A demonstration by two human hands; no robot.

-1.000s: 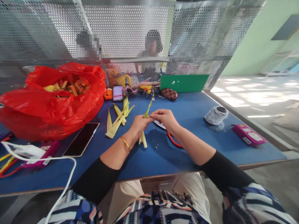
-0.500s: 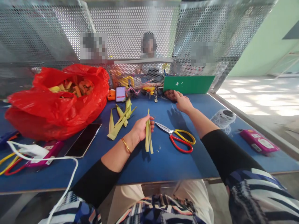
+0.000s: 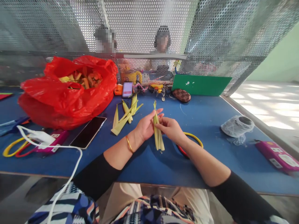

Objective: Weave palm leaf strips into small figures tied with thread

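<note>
A bundle of pale green corn husk strips [image 3: 158, 139], gathered at its top, hangs with its loose ends toward me. My left hand [image 3: 147, 125] holds it near the upper part, thumb along the husk. With thumb and fingers, my right hand [image 3: 170, 128] pinches the same bundle from the right side. More husk pieces [image 3: 127, 114] lie on the blue table to the left. Under my right forearm are scissors, with only parts of the yellow handle [image 3: 195, 137] and red handle showing; the blades are hidden.
On the left stand a red plastic bag [image 3: 67, 107] of husk pieces and a phone [image 3: 88, 132]. A brown checked pouch [image 3: 181, 95] lies before a green board [image 3: 202, 85]. White thread [image 3: 237, 126] and a purple pack [image 3: 277, 155] are on the right. People sit behind perforated metal [image 3: 140, 28].
My right hand has come from the checked pouch to the husk bundle and now grips it beside my left hand. The scissors have become mostly covered. The whole view has shifted slightly.
</note>
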